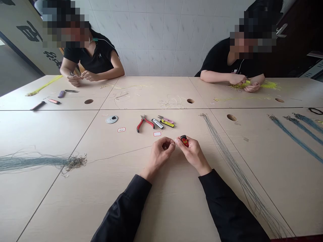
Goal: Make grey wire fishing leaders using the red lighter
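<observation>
Dark sleeves (123, 209) lie nearest to the camera, and beyond their cuffs both bare hands meet above the table (176, 211). On the left hand (162, 148) the fingers are curled and the tips pressed together, it seems on a thin cord (121, 153). The right hand (192, 151) has its fingers closed around a black and red lighter (185, 141), while its thumb and forefinger reach the left fingertips. What exactly sits between these tips (it is too small to be seen) I cannot tell.

From the left hand the cord runs low across the table to the metal ends (77, 162) of a blue-grey bundle (32, 163). For good work, I would judge, the pinch should be firm but the cord a little slack, because a hard pull could disturb the tangled ends. The lighter sits best deep in the palm, so that thumb and forefinger are free for the fine handling.

Farther out, pliers with red handles (143, 117), a white lighter (157, 123) and a yellow lighter (167, 124) are just beyond the hands. To the right lies a long loose bundle (226, 158). Across the table, two co-workers (102, 53) in black shirts bend over their own cords.
</observation>
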`<state>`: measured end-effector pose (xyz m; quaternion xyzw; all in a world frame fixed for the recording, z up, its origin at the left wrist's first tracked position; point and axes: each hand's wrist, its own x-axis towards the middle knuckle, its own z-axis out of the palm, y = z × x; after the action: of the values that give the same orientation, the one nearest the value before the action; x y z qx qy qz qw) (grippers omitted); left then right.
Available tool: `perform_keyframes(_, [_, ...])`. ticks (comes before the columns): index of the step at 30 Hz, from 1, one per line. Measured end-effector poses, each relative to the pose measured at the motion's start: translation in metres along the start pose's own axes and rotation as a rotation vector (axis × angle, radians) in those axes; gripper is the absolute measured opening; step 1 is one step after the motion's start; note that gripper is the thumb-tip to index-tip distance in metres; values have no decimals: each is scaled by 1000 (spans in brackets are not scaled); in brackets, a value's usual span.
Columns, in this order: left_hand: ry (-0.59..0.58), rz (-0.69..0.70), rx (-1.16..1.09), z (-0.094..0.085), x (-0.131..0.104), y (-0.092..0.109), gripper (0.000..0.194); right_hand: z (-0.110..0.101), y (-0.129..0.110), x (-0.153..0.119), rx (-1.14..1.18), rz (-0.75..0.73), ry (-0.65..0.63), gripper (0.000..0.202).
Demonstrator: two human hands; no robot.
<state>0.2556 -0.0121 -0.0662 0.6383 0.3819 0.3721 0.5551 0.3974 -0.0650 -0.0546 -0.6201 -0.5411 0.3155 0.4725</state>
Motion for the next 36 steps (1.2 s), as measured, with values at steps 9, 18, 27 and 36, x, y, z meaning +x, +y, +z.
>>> perform_keyframes(9, [10, -17, -23, 0, -1, 1, 22, 1, -3, -1, 43, 17, 24, 40])
perform_keyframes(18, [33, -60, -129, -1, 1, 3, 25, 4, 2, 2, -63, 101, 60, 56])
perform_keyframes(27, [27, -54, -134, -1, -1, 3, 25, 6, 6, 3, -278, 66, 62, 52])
perform_keyframes(36, [14, -23, -82, -1, -1, 4, 24, 6, 6, 3, -226, 46, 25, 46])
